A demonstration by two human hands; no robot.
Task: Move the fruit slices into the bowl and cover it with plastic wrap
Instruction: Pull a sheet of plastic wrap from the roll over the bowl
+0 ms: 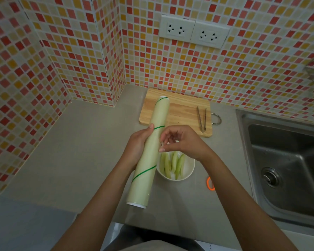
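We judge the first half of the task done: the pale green fruit slices (172,164) already lie in the white bowl (188,175) on the counter (80,151), and the cutting board (181,110) behind holds only the tongs (202,119). The step in hand is getting the wrap started. Our left hand (137,144) has its grip closed around the middle of the plastic wrap roll (151,151), holding it lifted and slanted just left of the bowl, partly over its rim. Our right hand (184,142) sits at the roll's side above the bowl, fingers curled loosely and holding nothing we can make out; it seems to be feeling for the film's loose edge. Next we need to catch that edge, then pull a sheet out wide enough to span the bowl.
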